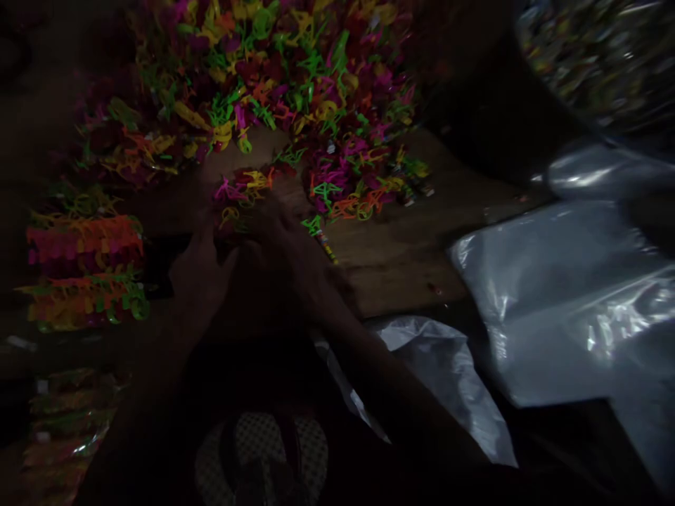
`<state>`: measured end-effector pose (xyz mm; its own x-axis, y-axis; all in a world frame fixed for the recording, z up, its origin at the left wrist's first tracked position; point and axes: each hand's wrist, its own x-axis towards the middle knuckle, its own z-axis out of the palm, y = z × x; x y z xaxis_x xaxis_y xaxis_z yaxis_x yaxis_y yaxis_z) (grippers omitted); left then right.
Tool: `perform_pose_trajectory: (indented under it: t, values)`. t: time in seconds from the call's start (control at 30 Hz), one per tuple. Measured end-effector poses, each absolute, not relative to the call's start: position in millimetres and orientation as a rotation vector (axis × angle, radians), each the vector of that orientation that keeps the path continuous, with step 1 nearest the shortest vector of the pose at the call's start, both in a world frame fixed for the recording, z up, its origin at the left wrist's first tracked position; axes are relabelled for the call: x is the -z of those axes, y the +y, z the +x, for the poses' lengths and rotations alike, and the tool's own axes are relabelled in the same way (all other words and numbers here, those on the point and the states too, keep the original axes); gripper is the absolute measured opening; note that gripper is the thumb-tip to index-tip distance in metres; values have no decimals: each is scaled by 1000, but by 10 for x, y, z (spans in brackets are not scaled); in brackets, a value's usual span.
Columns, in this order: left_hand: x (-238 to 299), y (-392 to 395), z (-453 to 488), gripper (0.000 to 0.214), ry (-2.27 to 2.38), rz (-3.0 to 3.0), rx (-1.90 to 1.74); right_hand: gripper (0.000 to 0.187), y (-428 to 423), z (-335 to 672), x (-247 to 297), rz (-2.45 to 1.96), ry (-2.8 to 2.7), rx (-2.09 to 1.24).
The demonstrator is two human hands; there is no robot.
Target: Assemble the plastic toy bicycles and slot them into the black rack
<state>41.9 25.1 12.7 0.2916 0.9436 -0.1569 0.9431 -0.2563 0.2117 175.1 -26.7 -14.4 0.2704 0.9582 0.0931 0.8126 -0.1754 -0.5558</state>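
Observation:
Several small neon plastic pieces (245, 188), pink, yellow and orange, lie on the wooden surface right in front of my hands. My left hand (200, 270) is at their left side, its thumb apart from the fingers and nothing visible in it. Over their near right side reaches my right hand (295, 249); its fingers are too dark and blurred to make out. Close to the right hand lies a thin striped stick-like piece (328, 249). A small cluster of pink, green and orange pieces (348, 176) sits just beyond it.
A large heap of neon pieces (295, 63) fills the far side. Neat rows of pieces (84, 246) are stacked at the left, with filled clear packets (74, 422) below. Clear plastic bags (559, 295) lie at the right, and a big filled bag (601, 63) stands at far right.

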Motion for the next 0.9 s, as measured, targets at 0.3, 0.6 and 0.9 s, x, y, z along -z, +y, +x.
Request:
perform_pose_trajectory:
  t: [0.3, 0.6, 0.9]
  values:
    - [-121, 304, 368, 40, 1640, 2342, -122, 28, -254, 1699, 197, -1875, -1481, -326]
    - [124, 333, 442, 51, 1362, 2576, -327, 24, -325, 2506, 200, -2002, -1245, 37]
    - [102, 352, 667, 31, 1342, 2687, -483, 32, -607, 3499, 266, -2671, -1119, 47]
